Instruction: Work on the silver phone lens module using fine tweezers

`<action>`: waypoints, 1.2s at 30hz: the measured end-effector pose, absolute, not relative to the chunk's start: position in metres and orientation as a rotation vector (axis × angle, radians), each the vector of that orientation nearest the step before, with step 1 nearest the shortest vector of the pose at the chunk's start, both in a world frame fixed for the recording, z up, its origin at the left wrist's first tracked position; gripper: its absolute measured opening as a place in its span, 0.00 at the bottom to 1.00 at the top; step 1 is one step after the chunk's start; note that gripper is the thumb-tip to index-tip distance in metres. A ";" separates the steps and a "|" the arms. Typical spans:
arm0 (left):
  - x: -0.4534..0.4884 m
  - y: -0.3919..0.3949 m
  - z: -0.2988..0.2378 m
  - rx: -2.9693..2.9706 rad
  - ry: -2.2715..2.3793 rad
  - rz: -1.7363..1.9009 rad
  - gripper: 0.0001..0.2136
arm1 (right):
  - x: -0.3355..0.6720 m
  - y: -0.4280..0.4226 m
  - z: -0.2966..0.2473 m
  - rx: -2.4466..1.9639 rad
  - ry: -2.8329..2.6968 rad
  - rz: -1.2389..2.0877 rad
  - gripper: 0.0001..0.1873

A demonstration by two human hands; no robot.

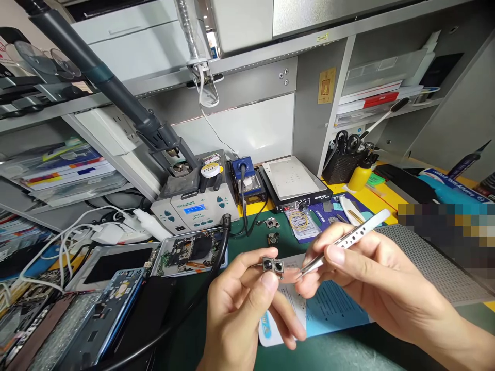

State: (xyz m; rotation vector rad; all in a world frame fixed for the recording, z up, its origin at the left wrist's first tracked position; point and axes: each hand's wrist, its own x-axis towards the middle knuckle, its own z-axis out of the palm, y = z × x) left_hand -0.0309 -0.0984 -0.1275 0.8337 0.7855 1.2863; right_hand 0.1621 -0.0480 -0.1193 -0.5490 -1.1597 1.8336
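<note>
My left hand (pixel 240 304) pinches a small dual camera module (pixel 273 266) between thumb and fingers, held up above the green mat (pixel 247 242). My right hand (pixel 371 278) grips silver tweezers (pixel 348 239), whose tips reach the right edge of the module. Beneath both hands lies a blue and white printed card (pixel 325 309). Two more small camera parts (pixel 273 223) (pixel 273 238) lie on the mat behind the hands.
An opened phone with its board exposed (pixel 185 253) and other phone shells (pixel 112 304) lie at the left. A hot-air rework station (pixel 195 206), a blue solder stand (pixel 244 175) and a heating plate (pixel 294 180) stand behind. A mesh tool cup (pixel 342 165) and yellow bottle (pixel 359 176) are at back right.
</note>
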 end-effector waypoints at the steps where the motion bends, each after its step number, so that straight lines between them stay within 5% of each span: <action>1: -0.031 -0.098 -0.127 0.818 0.778 1.282 0.12 | 0.162 -0.048 -0.120 -0.549 -1.161 1.835 0.06; 36: -0.033 -0.087 -0.130 0.604 0.567 1.224 0.10 | 0.152 -0.045 -0.116 -0.754 -1.026 1.645 0.10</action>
